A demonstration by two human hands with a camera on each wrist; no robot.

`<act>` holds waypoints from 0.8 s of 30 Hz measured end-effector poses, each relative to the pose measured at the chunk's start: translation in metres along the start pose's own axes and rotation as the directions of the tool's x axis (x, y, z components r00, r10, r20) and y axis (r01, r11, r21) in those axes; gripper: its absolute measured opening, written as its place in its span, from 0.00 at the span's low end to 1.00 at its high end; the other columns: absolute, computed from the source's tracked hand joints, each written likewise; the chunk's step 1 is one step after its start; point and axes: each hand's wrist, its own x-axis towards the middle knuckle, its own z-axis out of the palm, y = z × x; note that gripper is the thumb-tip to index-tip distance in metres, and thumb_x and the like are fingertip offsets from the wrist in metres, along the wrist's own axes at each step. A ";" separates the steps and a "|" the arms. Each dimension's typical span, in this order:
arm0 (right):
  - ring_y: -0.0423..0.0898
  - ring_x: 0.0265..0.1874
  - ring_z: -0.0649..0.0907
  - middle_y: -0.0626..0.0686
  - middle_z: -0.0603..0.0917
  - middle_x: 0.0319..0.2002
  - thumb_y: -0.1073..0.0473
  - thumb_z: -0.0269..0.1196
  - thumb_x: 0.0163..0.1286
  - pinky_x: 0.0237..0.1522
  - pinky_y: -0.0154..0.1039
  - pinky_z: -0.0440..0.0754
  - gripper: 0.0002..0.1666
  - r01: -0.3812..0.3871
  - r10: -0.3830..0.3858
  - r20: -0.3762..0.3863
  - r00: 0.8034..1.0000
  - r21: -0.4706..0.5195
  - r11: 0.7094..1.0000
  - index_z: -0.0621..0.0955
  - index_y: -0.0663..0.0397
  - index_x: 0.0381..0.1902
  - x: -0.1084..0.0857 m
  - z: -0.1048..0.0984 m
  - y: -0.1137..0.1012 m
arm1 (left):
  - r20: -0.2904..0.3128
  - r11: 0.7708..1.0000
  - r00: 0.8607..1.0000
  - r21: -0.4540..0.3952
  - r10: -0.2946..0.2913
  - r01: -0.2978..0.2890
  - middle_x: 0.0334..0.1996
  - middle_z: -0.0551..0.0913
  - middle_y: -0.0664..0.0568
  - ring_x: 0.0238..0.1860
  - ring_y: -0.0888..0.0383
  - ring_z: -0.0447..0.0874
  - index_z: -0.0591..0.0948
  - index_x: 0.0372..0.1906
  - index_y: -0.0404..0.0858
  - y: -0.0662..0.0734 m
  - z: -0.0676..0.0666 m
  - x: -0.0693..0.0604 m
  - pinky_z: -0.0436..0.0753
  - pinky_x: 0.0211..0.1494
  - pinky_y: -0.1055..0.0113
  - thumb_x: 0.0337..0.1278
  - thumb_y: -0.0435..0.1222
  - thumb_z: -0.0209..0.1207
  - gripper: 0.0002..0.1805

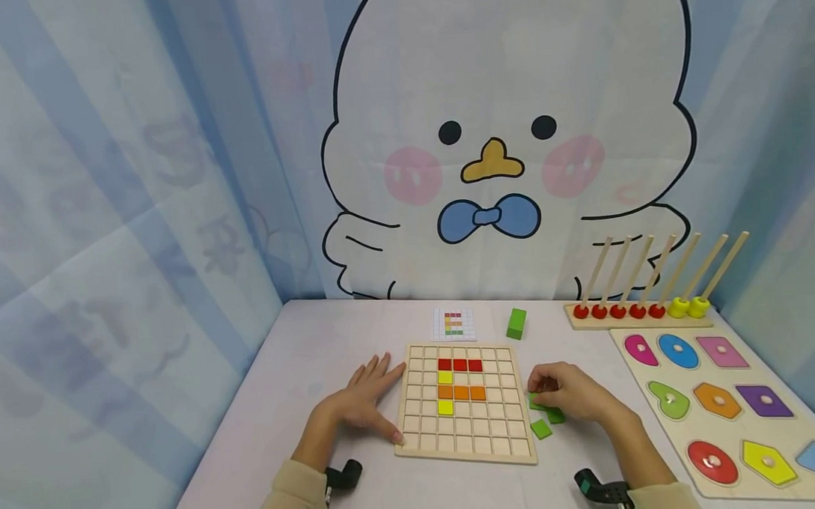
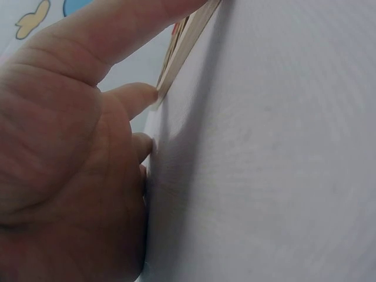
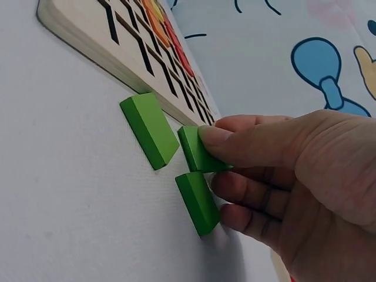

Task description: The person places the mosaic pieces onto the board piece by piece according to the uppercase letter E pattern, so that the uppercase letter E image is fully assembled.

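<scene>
A wooden grid board lies flat, holding red tiles, yellow tiles and orange tiles. My left hand is spread at its left side, thumb and forefinger touching the edge. Beyond the board's right edge, my right hand pinches a green square tile between thumb and forefinger. Two more green tiles lie close by: one nearer the board's corner and one under the fingertips. Part of the pinched tile is hidden by the thumb.
Behind the board lie a small pattern card and a green block. A peg stand with red and yellow beads stands at the back right. Along the right side lies a shape puzzle board.
</scene>
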 end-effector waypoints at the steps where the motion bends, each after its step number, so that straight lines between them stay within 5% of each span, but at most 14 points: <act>1: 0.45 0.32 0.76 0.48 0.79 0.31 0.64 0.70 0.68 0.33 0.33 0.75 0.05 -0.006 0.006 -0.015 1.000 -0.001 1.000 0.83 0.52 0.39 0.000 0.000 0.000 | -0.001 1.000 1.000 0.001 0.001 -0.001 0.86 0.38 0.44 0.86 0.43 0.29 0.52 0.85 0.52 0.000 0.000 0.000 0.36 0.86 0.41 0.33 0.64 0.79 0.72; 10: 0.45 0.34 0.80 0.52 0.82 0.36 0.63 0.66 0.73 0.34 0.32 0.81 0.10 0.021 -0.005 -0.149 0.989 0.105 0.994 0.85 0.56 0.50 0.001 -0.003 -0.005 | -0.001 1.000 1.000 -0.005 0.000 0.000 0.86 0.37 0.45 0.86 0.44 0.28 0.52 0.85 0.53 0.000 0.000 0.000 0.36 0.86 0.41 0.33 0.63 0.79 0.72; 19: 0.46 0.42 0.90 0.62 0.86 0.50 0.64 0.65 0.74 0.49 0.27 0.85 0.21 0.133 -0.073 -0.181 0.981 0.344 0.930 0.79 0.67 0.62 0.009 0.012 -0.028 | 0.000 1.000 1.000 -0.016 0.006 -0.006 0.86 0.37 0.44 0.86 0.43 0.28 0.53 0.85 0.52 0.000 -0.001 0.000 0.36 0.85 0.40 0.34 0.62 0.80 0.71; 24: 0.43 0.36 0.86 0.59 0.85 0.43 0.62 0.70 0.70 0.41 0.28 0.86 0.20 0.168 -0.088 -0.234 0.968 0.347 0.923 0.83 0.63 0.57 0.017 0.032 -0.048 | -0.005 1.000 1.000 -0.011 0.019 -0.019 0.86 0.38 0.43 0.86 0.42 0.29 0.53 0.85 0.51 0.001 -0.001 -0.001 0.36 0.85 0.40 0.34 0.63 0.79 0.71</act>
